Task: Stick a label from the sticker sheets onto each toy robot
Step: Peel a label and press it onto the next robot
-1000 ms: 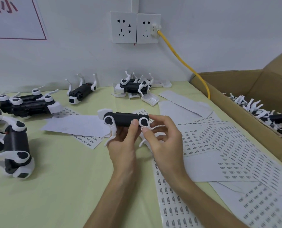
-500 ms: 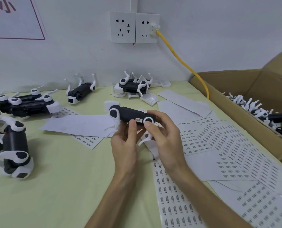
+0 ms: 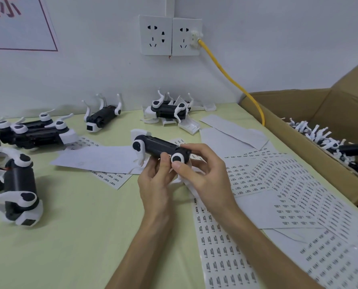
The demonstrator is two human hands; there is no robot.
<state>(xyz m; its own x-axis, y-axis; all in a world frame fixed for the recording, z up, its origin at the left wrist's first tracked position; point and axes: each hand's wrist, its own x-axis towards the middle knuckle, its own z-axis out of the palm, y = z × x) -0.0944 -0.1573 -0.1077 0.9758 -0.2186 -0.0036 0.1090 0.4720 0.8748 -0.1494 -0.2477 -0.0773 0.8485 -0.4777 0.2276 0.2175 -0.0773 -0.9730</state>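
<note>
label now hidden, thumbs (image 3: 165,161) over toy robot (image 3: 153,145)

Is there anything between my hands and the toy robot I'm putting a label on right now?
Nothing visible. Both hands are already on the toy robot: the left hand grips its black body from below, the right hand holds the end by the round white joint. It is held above the sticker sheets.
</note>
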